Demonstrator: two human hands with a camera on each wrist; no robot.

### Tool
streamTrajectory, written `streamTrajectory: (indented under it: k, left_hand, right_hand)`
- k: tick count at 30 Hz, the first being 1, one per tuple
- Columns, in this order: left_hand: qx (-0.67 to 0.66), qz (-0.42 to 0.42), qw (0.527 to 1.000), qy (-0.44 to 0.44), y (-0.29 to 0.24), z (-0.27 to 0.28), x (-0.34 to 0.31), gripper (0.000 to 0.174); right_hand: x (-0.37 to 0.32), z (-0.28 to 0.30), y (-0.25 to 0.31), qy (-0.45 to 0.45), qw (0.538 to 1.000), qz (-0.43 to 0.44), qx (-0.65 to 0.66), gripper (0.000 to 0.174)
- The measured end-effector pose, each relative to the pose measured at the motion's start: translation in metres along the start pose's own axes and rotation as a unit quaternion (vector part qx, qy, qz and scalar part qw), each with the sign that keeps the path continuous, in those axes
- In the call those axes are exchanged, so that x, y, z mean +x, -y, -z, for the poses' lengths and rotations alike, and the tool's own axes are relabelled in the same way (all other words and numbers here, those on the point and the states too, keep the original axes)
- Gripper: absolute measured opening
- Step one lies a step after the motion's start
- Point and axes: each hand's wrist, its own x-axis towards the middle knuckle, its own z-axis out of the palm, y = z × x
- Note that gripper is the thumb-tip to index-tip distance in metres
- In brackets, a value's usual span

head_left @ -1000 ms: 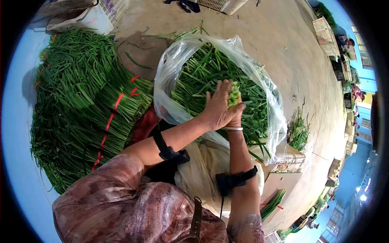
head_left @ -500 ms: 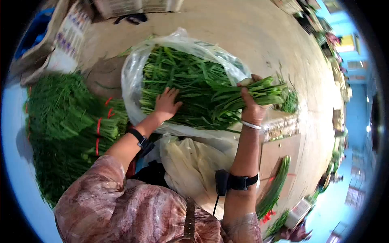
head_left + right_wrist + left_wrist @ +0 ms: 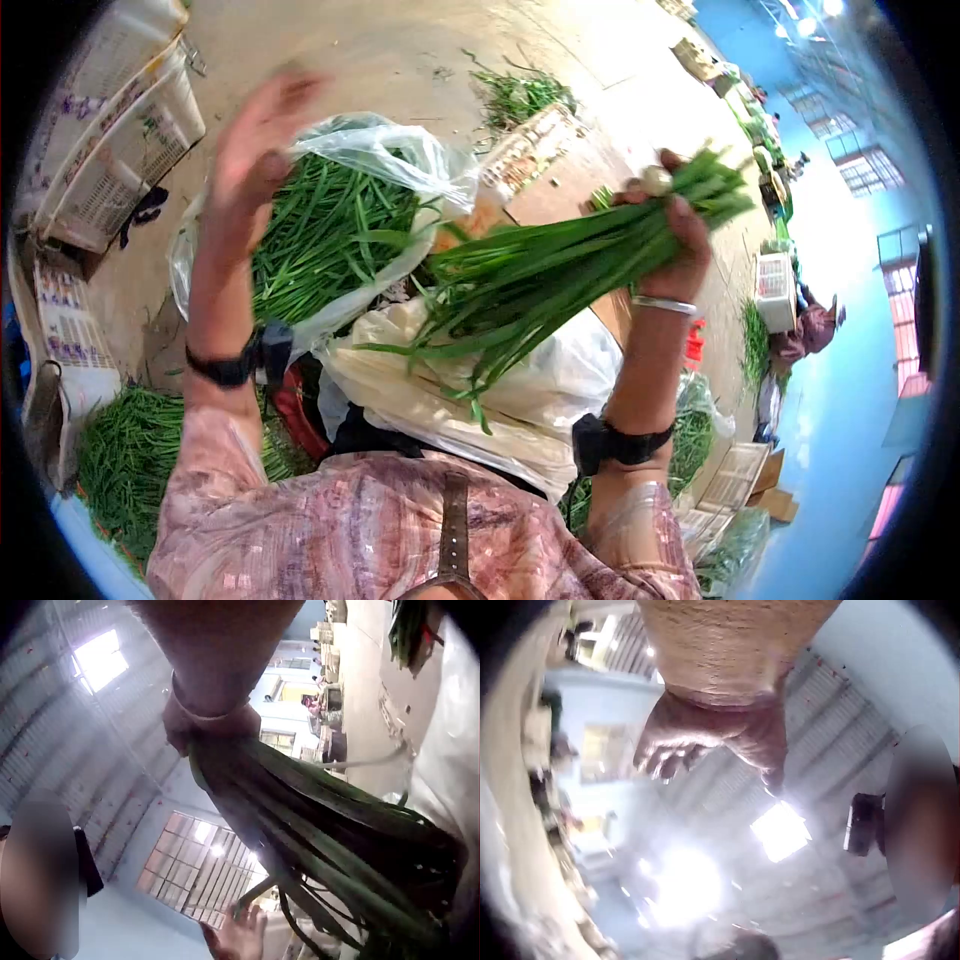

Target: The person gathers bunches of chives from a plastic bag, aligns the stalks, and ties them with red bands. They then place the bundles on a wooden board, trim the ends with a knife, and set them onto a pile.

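In the head view my right hand (image 3: 685, 235) grips a bunch of long green leafy stalks (image 3: 560, 270), cut ends pointing up right and leaves hanging left over pale sheeting (image 3: 430, 370). Something small and whitish shows at its fingers. The right wrist view has the hand (image 3: 214, 724) around the stalks (image 3: 300, 817). My left hand (image 3: 260, 130), blurred, is raised beside a clear plastic bag (image 3: 440, 165) full of greens (image 3: 330, 240). It holds nothing; its fingers (image 3: 667, 757) hang loosely bent in the left wrist view, and they look spread in the right wrist view.
White crates (image 3: 125, 150) stand at the left. More greens (image 3: 130, 460) lie at lower left. A flat board (image 3: 570, 180) and loose trimmings (image 3: 520, 95) are beyond the bag. Another person (image 3: 815, 325) is at the right, near a white crate (image 3: 775, 290).
My left hand has come off the greens in the bag and risen. My right hand has lifted the bunch clear of the bag, over the pale sheeting. The head view has turned.
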Motion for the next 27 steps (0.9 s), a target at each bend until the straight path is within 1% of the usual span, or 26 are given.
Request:
streamTrajectory:
  k: [1, 2, 3, 4, 5, 6, 7, 9, 10, 11, 13, 14, 16, 17, 19, 20, 21, 23, 24, 25, 26, 27]
  left_hand:
    - [-0.090, -0.010, 0.988, 0.123, 0.006, -0.041, 0.025, 0.100]
    - [-0.099, -0.009, 0.955, 0.278, 0.012, -0.080, 0.048, 0.097]
    - [-0.092, -0.014, 0.954, 0.285, 0.016, -0.110, 0.044, 0.097]
    - [-0.187, 0.077, 0.902, 0.380, 0.024, -0.142, 0.036, 0.098]
    - [-0.273, 0.168, 0.823, 0.469, 0.034, -0.172, 0.027, 0.099]
    - [-0.350, 0.259, 0.716, 0.545, 0.045, -0.201, 0.014, 0.100]
    - [-0.415, 0.347, 0.585, 0.604, 0.054, -0.227, 0.002, 0.101]
    - [-0.527, 0.380, 0.519, 0.556, 0.063, -0.251, -0.036, 0.102]
    - [-0.506, 0.417, 0.540, 0.528, 0.048, -0.254, -0.051, 0.103]
    - [-0.486, 0.453, 0.560, 0.495, 0.030, -0.253, -0.067, 0.104]
    - [-0.485, 0.540, 0.535, 0.432, 0.014, -0.254, -0.093, 0.105]
    - [-0.479, 0.550, 0.523, 0.441, 0.007, -0.254, -0.097, 0.105]
    - [-0.373, 0.635, 0.555, 0.387, -0.002, -0.253, -0.101, 0.110]
    - [-0.368, 0.643, 0.547, 0.391, 0.000, -0.252, -0.106, 0.110]
    - [-0.337, 0.626, 0.571, 0.412, 0.007, -0.252, -0.112, 0.076]
    - [-0.319, 0.656, 0.557, 0.397, 0.010, -0.256, -0.116, 0.058]
    - [-0.316, 0.659, 0.550, 0.403, 0.014, -0.263, -0.118, 0.058]
    - [-0.269, 0.652, 0.567, 0.427, 0.018, -0.281, -0.122, 0.049]
    - [-0.221, 0.658, 0.570, 0.439, 0.010, -0.289, -0.111, 0.041]
    - [-0.221, 0.660, 0.565, 0.443, 0.015, -0.292, -0.115, 0.041]
    - [-0.234, 0.648, 0.571, 0.446, 0.023, -0.295, -0.120, 0.041]
    - [-0.248, 0.634, 0.578, 0.450, 0.026, -0.299, -0.121, 0.041]
  right_hand:
    - [-0.010, -0.004, -0.004, -0.005, 1.000, -0.016, 0.020, 0.056]
    - [-0.017, -0.012, -0.008, 0.000, 0.997, -0.009, 0.073, 0.056]
    - [-0.025, -0.012, -0.008, 0.003, 0.997, -0.005, 0.075, 0.057]
    - [-0.032, -0.009, -0.007, -0.002, 0.996, 0.011, 0.090, 0.056]
    - [-0.039, -0.003, -0.005, -0.010, 0.994, 0.033, 0.106, 0.056]
    - [-0.049, 0.010, -0.002, -0.035, 0.991, 0.021, 0.130, 0.054]
    - [-0.061, 0.025, 0.004, -0.062, 0.993, 0.034, 0.091, 0.050]
    - [-0.088, 0.054, 0.009, -0.101, 0.985, 0.025, 0.137, 0.046]
    - [-0.102, 0.067, 0.008, -0.142, 0.974, 0.018, 0.175, 0.043]
    - [-0.115, 0.085, 0.004, -0.141, 0.976, -0.001, 0.167, 0.047]
    - [-0.133, 0.100, -0.011, -0.192, 0.961, 0.010, 0.200, 0.045]
    - [-0.142, 0.105, -0.019, -0.194, 0.956, 0.009, 0.218, 0.044]
    - [-0.154, 0.107, -0.028, -0.195, 0.943, 0.000, 0.268, 0.043]
    - [-0.157, 0.113, -0.037, -0.209, 0.937, 0.015, 0.279, 0.043]
    - [-0.161, 0.117, -0.038, -0.234, 0.932, 0.032, 0.275, 0.045]
    - [-0.163, 0.121, -0.038, -0.241, 0.930, 0.037, 0.276, 0.045]
    - [-0.164, 0.125, -0.038, -0.243, 0.933, 0.044, 0.261, 0.045]
    - [-0.169, 0.134, -0.037, -0.253, 0.934, 0.056, 0.245, 0.045]
    - [-0.171, 0.138, -0.037, -0.261, 0.934, 0.059, 0.237, 0.046]
    - [-0.175, 0.142, -0.037, -0.269, 0.934, 0.060, 0.229, 0.046]
    - [-0.180, 0.150, -0.038, -0.259, 0.942, 0.057, 0.207, 0.047]
    - [-0.185, 0.151, -0.035, -0.265, 0.940, 0.063, 0.204, 0.047]
